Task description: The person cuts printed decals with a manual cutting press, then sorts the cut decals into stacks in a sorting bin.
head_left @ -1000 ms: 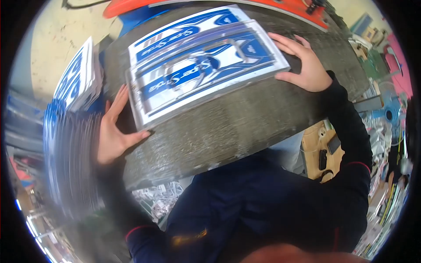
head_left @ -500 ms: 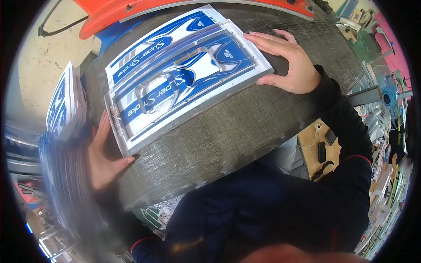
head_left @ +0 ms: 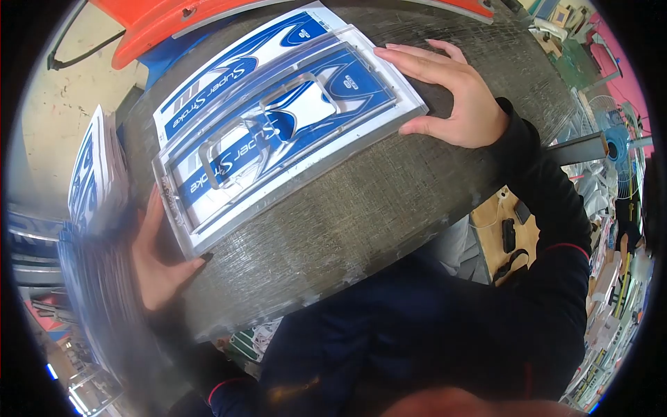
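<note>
Clear frame [head_left: 285, 135] in the middle of it all in the head view, lying flat and slantwise on the dark tabletop [head_left: 333, 222], with rounded loops standing inside its outline. Beneath it there's blue and white print, and past its far edge we get a printed sheet [head_left: 240, 69] in the same colours, the words "Super Stroke" easy to read.

Now to the hands — one at each end. Left hand [head_left: 158, 260] is at the frame's left end, thumb and fingers spread wide, the thumb tip right by the near corner and the fingers along the short side. Right hand [head_left: 455, 94] has the other end, also wide: fingertips at the far corner, thumb down by the near edge, the frame's corner sitting between them. Neither hand is closed round it.

Over on the left, a stack of printed sheets [head_left: 101, 167] leans upright, and just nearer stands a taller pile [head_left: 104, 292], too blurred to make out properly. Up top, an orange-red bar [head_left: 149, 35] crosses beyond the sheet. Right side now — a wooden board [head_left: 490, 215] carrying small black objects, and past the dark sleeve, a blue fan [head_left: 617, 147].
</note>
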The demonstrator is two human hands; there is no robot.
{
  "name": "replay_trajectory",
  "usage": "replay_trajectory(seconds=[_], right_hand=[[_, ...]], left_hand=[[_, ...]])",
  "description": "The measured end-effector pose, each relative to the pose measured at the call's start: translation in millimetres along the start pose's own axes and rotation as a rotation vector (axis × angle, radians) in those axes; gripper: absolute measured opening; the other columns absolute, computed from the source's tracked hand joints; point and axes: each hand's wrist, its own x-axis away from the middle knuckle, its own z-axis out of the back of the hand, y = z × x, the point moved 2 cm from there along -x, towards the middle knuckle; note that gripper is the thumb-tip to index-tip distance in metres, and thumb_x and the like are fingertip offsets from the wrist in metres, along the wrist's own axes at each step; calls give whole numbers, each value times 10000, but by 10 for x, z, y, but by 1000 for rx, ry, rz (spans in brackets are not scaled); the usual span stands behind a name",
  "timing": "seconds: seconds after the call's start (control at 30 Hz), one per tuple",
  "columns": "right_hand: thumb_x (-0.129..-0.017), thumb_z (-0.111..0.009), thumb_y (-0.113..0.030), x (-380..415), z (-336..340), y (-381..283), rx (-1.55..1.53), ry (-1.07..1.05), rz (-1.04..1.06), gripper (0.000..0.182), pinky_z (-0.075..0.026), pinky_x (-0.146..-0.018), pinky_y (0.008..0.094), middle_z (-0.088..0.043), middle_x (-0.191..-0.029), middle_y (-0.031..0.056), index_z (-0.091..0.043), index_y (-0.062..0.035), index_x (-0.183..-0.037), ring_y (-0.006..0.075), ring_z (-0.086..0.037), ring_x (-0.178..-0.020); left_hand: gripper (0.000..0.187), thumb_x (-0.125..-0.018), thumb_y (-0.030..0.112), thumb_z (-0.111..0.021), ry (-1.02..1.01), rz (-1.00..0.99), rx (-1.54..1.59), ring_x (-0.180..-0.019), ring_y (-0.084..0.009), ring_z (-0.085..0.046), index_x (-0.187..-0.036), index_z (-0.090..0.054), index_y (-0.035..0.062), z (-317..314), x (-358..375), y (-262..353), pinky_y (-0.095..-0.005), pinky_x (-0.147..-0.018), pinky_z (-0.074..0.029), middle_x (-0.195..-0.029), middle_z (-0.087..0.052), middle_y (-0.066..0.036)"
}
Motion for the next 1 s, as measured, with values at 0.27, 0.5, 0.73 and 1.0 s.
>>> replay_trajectory(seconds=[0.27,0.5,0.73,1.0], right_hand=[[-755,-843,-355,1,4,-6,8,2,7,826,-213,-1162,529,-551,-1453,73,-477,-232,-1485,233,-457,-1391],[-756,-844,-357,0,-7,11,10,-5,14,828,-214,-1168,528,-546,-1458,81,-476,-218,-1485,238,-447,-1401],[-750,-850,-342,-5,5,-11,8,-5,7,829,-223,-1168,512,-542,-1458,103,-480,-214,-1481,238,-447,-1400],[-750,-847,-346,-9,3,-12,-1,-5,7,830,-222,-1169,506,-542,-1458,102,-479,-214,-1482,237,-447,-1399]], left_hand=[[1164,-692,650,-796,-4,11,20,-1498,-344,-256,-1519,-336,-28,-7,-2,23,-540,-1214,-66,-1573,-356,-217],[1180,-683,642,-810,-8,12,23,-1488,-334,-282,-1527,-322,-24,-2,-8,30,-539,-1215,-62,-1564,-373,-211],[1186,-582,580,-879,118,27,115,-1432,-314,-393,-1439,-434,-108,-46,-22,78,-438,-1214,-136,-1472,-490,-233],[1185,-671,623,-821,-11,24,32,-1495,-338,-268,-1535,-314,-11,4,9,-16,-560,-1211,-53,-1570,-364,-209]])
